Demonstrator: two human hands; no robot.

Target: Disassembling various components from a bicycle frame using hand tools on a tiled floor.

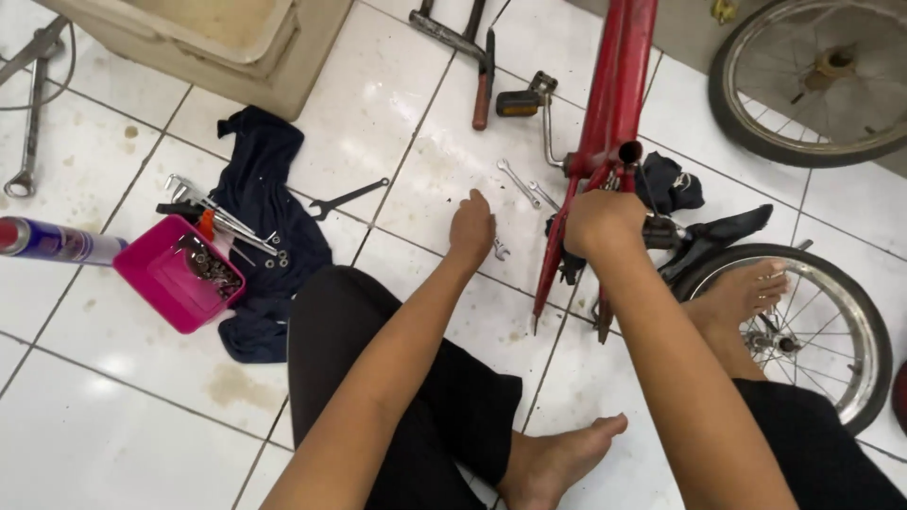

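My left hand (471, 229) reaches down to the white tiled floor, its fingers closed around a small silver wrench (500, 250) lying there. My right hand (602, 222) grips the red bicycle frame (614, 85) near its lower joint, fingers wrapped over the tube. Two more silver wrenches (524, 185) lie on the tiles just beyond my left hand. My bare right foot rests on a small spoked wheel (831, 321), and my left foot lies on the floor below.
A pink tray (161, 283) of small metal parts sits on a dark cloth (269, 189) with several tools. A spray can (52, 241) lies at left. A pedal crank (529, 104), a black spanner (345, 198), a second wheel (812, 80) and a beige tub (208, 38) surround.
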